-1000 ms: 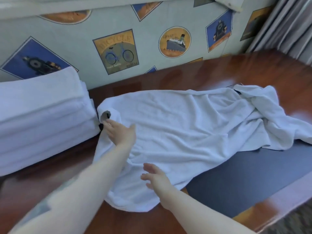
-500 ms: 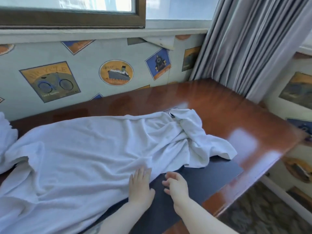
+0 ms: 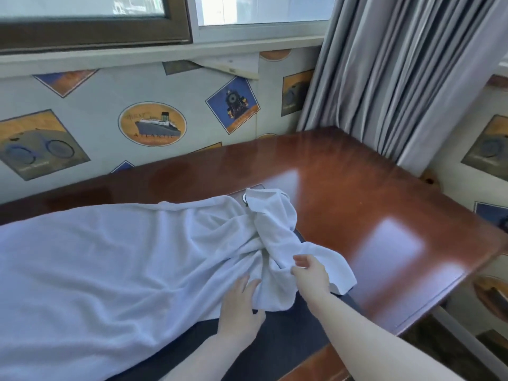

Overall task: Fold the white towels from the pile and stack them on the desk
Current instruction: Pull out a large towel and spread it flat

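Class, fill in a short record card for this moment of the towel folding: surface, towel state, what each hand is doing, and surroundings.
surface: glossy wooden desk with a dark mat
towel: white towel spread out, right end bunched
left hand: left hand flat, fingers spread, at the towel's near edge
right hand: right hand reaching onto the bunched end, grip not closed
surroundings: grey curtain, window above

white towel spread along the desk
mostly flat with soft wrinkles at the left and middle; its right end is bunched and twisted into a crumpled heap, lying partly on a dark mat.
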Tool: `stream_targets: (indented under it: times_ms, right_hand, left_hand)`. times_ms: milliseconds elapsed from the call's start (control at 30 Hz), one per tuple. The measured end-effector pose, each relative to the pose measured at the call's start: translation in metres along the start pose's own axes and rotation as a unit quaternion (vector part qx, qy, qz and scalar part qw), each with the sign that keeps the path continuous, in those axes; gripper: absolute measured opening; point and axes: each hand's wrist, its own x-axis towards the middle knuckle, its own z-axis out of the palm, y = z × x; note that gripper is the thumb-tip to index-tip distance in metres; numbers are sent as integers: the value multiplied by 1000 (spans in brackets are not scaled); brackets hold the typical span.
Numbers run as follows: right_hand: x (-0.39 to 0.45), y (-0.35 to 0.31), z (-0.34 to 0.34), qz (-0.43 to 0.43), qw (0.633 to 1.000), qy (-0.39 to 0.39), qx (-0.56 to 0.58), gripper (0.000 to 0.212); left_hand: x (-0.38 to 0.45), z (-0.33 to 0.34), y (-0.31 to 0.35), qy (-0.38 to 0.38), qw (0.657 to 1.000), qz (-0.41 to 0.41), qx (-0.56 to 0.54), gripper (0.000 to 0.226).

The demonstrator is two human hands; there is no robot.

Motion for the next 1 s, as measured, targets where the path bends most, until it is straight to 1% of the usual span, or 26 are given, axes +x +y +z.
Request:
stream_targets:
  times_ms: [33,100,167,233,300,333,367,400,467,500,533,567,600,633,667,700,733,833,933,967,1000]
  right_hand:
    - [12,-7,1,-25,999,-6,-29,33]
    - [33,-23,6,-71,994,-10,-81,40]
    - [54,-40,12,-110,986,-27,-120,53]
    - [73,-55,19,-133,974,-89,-162,73]
    - [92,-61,30,-126,950,-157,-241,84]
    - [98,-61,35,-109,939,-177,-275,85]
    - [102,-60,39,-93,932,-185,-296,79]
    - [106,-60,43,-84,932,-178,-305,64]
    - [116,-58,43,-86,933,-154,-313,22]
    - [120,-60,37,-91,935,-162,-302,23]
    - [128,-64,29,-90,936,-193,-282,33]
    - [138,-70,20,-83,939,-229,-245,37]
    - [147,-80,6,-75,944,-252,-200,36]
    - [157,-92,-8,-58,954,-257,-143,27]
    - [170,-107,-22,-44,966,-243,-77,17]
    - [182,-122,-38,-43,975,-219,-13,11]
    - [194,-138,-53,-58,978,-196,34,12]
    - [229,-173,-91,-127,971,-146,140,27]
    - [262,-173,-110,-142,962,-74,220,27]
    - [271,-163,-111,-133,963,-57,227,36]
    - [278,-149,-109,-108,969,-60,212,52]
  left_hand:
    - [9,2,-1,-11,1000,17,22,66]
    - [25,11,-6,-66,994,43,71,82]
    - [42,24,-8,-101,987,33,118,97]
    - [57,34,3,-79,985,-9,151,99]
    - [70,33,17,-41,989,-70,121,92]
    - [76,30,22,-30,991,-96,91,84]
    - [81,27,25,-15,991,-118,55,73]
    - [88,21,26,14,991,-133,13,57]
    - [102,10,27,80,985,-142,-56,32]
    - [109,6,29,97,984,-135,-68,27]
    - [115,4,33,106,984,-128,-69,28]
    - [121,3,36,111,984,-126,-63,30]
    - [126,5,41,114,983,-133,-51,33]
    - [130,7,46,118,982,-143,-32,35]
    - [133,11,51,121,981,-149,-10,37]
    - [137,14,56,112,982,-153,10,41]
    - [142,18,64,96,982,-157,28,49]
    - [163,26,87,68,982,-168,60,80]
    - [188,26,101,61,983,-168,37,101]
    - [195,25,101,48,982,-177,36,104]
    - [200,25,100,29,980,-191,45,105]
